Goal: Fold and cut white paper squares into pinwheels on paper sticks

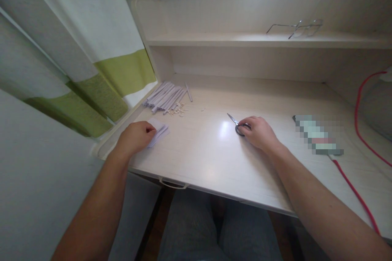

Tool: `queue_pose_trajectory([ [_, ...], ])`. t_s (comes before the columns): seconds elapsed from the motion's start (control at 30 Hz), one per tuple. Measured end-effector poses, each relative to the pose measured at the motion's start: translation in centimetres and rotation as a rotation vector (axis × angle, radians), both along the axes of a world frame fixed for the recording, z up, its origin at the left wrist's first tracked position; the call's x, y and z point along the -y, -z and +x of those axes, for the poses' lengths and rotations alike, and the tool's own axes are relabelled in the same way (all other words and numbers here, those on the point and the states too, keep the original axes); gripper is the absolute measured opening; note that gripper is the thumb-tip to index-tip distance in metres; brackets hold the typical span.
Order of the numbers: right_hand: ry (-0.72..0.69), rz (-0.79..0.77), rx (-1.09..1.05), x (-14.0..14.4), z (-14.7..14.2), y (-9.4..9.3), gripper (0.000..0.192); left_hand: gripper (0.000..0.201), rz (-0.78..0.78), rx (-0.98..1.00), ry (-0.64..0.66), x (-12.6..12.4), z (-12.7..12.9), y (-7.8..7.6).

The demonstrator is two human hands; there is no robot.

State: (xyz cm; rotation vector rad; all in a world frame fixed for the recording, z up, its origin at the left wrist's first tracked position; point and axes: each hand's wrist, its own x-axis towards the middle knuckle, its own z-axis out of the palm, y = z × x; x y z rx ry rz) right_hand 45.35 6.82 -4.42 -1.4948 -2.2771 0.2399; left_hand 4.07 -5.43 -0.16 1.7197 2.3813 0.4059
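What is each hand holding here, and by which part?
The left hand grips folded white paper at its near end. The right hand rests on the scissors at the handle loops, on the desk.

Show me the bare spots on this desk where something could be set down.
Bare desk lies between the left hand and right hand, and behind the scissors toward the back wall. Crowded: the paper strips at back left, the cable at right.

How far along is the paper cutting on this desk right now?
Done: a pile of cut paper strips lies at the back left, with small scraps beside it. In hand: the left hand holds a folded white paper, and the right hand rests on the scissors lying on the desk. Left: that paper looks uncut.
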Motion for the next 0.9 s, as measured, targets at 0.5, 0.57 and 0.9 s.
queue_pose_trajectory([
  [0.5, 0.028, -0.007, 0.019, 0.3, -0.2, -0.4, 0.022, 0.040, 0.018, 0.192, 0.086, 0.5, -0.4, 0.3],
  [0.57, 0.030, -0.011, 0.022, 0.3, -0.3, -0.4, 0.022, 0.043, 0.015, 0.221, 0.133, 0.4, -0.6, 0.0],
  [0.9, 0.031, -0.010, 0.011, 0.5, -0.3, -0.6, 0.022, 0.039, -0.056, 0.224, 0.253, -0.4, -2.5, -0.2],
])
